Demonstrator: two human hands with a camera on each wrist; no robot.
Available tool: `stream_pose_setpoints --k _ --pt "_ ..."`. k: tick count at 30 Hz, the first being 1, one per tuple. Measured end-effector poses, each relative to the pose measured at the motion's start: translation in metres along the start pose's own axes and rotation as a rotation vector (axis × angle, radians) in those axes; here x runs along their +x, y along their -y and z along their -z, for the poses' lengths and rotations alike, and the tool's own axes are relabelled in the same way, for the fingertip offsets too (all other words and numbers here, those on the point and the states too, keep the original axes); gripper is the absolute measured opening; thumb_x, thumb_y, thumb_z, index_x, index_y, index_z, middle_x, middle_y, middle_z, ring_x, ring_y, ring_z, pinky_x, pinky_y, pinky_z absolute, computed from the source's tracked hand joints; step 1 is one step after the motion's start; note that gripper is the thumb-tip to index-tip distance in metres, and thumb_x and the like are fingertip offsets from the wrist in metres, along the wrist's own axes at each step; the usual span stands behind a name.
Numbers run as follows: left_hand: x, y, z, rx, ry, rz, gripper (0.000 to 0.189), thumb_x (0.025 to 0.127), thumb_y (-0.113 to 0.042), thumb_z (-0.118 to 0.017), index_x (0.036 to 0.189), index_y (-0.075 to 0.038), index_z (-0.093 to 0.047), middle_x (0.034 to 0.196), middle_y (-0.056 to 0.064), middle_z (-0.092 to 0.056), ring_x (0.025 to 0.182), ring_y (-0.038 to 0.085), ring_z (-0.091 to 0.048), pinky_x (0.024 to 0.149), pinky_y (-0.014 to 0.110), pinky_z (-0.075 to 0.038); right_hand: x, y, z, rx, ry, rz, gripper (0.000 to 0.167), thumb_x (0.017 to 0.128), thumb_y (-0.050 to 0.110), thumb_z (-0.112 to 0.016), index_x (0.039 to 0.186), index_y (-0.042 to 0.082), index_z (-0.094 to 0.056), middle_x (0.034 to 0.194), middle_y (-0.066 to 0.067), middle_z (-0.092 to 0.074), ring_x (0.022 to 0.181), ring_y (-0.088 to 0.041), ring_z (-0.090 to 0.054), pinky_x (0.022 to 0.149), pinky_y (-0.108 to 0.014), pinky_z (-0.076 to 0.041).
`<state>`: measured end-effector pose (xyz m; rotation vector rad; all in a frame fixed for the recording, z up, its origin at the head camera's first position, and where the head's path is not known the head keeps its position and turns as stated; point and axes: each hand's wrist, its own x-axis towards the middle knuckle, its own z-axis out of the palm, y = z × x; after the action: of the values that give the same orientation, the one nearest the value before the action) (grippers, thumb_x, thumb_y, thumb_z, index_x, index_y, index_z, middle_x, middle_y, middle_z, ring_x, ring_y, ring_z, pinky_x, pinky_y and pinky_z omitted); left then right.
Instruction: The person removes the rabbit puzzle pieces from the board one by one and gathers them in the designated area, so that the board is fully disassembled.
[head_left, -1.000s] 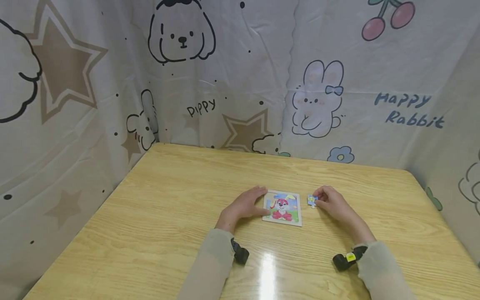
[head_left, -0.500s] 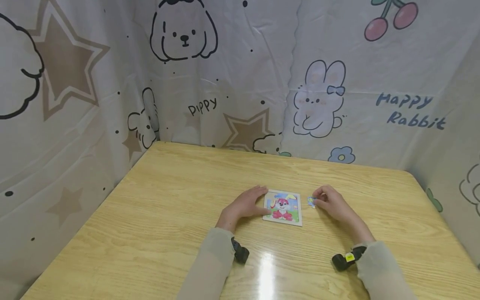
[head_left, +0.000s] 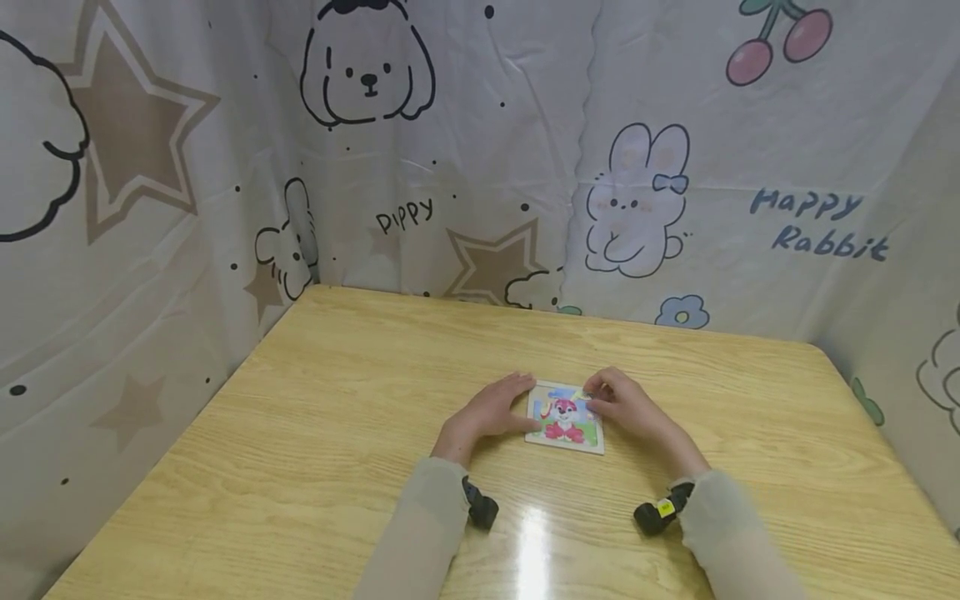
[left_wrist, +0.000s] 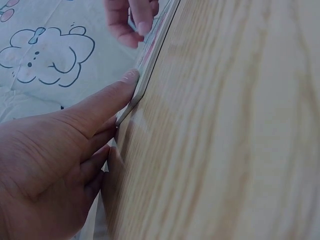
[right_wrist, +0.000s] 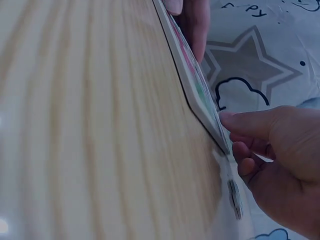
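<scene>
On the table lies a small wooden jigsaw puzzle [head_left: 564, 429] with a pink cartoon animal and a pale frame. My left hand [head_left: 489, 408] grips its left side, the thumb on the lower left border and the fingers at the upper left corner. At the upper right corner is my right hand [head_left: 628, 408], thumb and fingers together over the picture, pinching a small puzzle piece mostly hidden by the fingertips. The right wrist view has that hand [right_wrist: 285, 155] close at the frame's corner. Another loose puzzle piece [right_wrist: 235, 200] lies beside the frame there.
The light wooden table [head_left: 360, 417] extends around the puzzle on all sides. Behind and beside it hangs a printed curtain [head_left: 480, 150] with cartoon animals and stars. Each wrist wears a small black camera, the left camera [head_left: 482, 507] and the right camera [head_left: 656, 518].
My right hand has moved left from beside the puzzle to its upper right corner, after pinching and tilting a blue and yellow piece. The left hand and the frame stay in place.
</scene>
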<state>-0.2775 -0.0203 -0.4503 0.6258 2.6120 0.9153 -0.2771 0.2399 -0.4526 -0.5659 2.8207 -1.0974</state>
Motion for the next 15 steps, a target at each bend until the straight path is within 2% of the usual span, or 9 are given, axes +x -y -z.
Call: stream_pose_setpoints --k 6,15 --pt "-0.001 -0.001 0.001 -0.02 -0.002 0.03 0.075 0.088 -0.039 -0.072 0.151 -0.019 -0.038 0.162 0.001 -0.03 0.153 0.022 -0.021 0.126 0.043 -0.021 0.01 0.013 -0.007 0.027 0.057 0.023 0.014 0.096 0.007 -0.059 0.109 0.004 -0.062 0.104 -0.012 -0.057 0.092 -0.019 -0.05 0.078 -0.023 -0.044" --pt "-0.001 0.001 0.0 -0.009 -0.006 0.01 0.075 0.088 -0.04 -0.071 0.151 -0.018 -0.038 0.162 0.002 -0.03 0.153 0.023 -0.022 0.125 0.045 -0.023 0.022 0.019 -0.018 0.017 0.104 0.046 0.015 0.097 0.007 -0.057 0.11 0.006 -0.064 0.104 -0.009 -0.057 0.088 -0.016 -0.047 0.075 -0.02 -0.041"
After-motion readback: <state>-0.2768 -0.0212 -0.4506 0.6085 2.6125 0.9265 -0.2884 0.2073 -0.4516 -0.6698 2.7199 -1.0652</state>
